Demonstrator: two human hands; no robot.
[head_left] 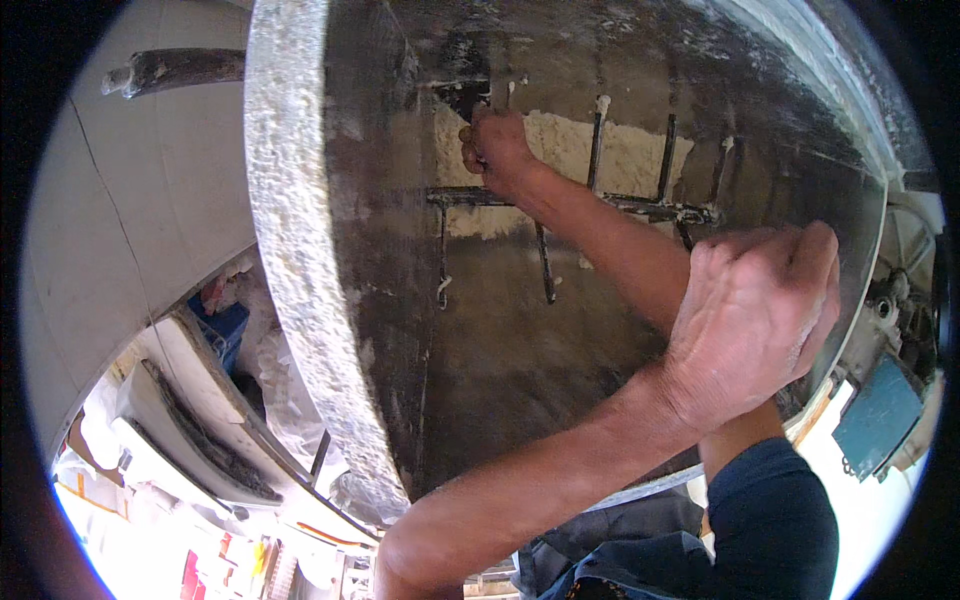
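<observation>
A large dark-walled shell (540,355) with a rough whitish left edge (290,230) fills the middle. On its inner face are a pale rough patch (560,150) and several dark rods (470,197) with whitish blobs. My right hand (500,145) reaches up to the patch's upper left, closed on a tool (467,138) with a tan handle and what looks like a dark blade. My left arm crosses over the right one; my left hand (755,310) has curled fingers near the shell's right side, and what they grip, if anything, is hidden.
A pale curved panel (110,230) with a dark protruding bar (175,72) is at left. Below lie whitish curved pieces (190,440), plastic sheeting and a blue item (220,325). At right are a teal plate (875,410) and dark metal parts (885,305).
</observation>
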